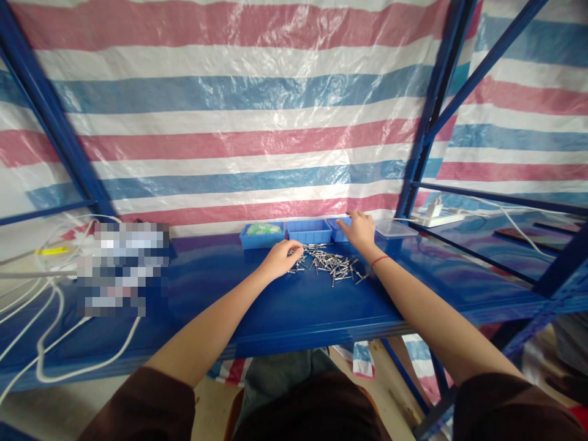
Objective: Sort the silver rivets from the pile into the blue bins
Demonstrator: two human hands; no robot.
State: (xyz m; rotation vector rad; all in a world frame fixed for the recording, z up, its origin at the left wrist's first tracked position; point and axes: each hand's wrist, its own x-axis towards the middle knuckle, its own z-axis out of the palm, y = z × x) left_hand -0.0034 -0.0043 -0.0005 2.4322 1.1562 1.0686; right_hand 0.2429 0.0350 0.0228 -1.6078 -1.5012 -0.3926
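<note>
A loose pile of small silver metal pins that look like pop rivets (334,264) lies on the blue tabletop. My left hand (281,257) is at the pile's left edge, thumb and fingers curled together. Whatever they may hold is too small to make out. Over the right-hand blue bin (337,233) is my right hand (359,229), its fingers apart and nothing visible in them; it partly hides that bin. The middle blue bin (309,232) stands behind the pile. Left of it, another blue bin (250,239) contains a green and white packet (264,228).
A clear plastic lid (396,229) lies right of the bins, near a white power strip (436,215). White cables (57,306) and a blurred-out object (124,266) occupy the left side. Blue metal posts (425,128) frame the table before a striped tarp (243,141).
</note>
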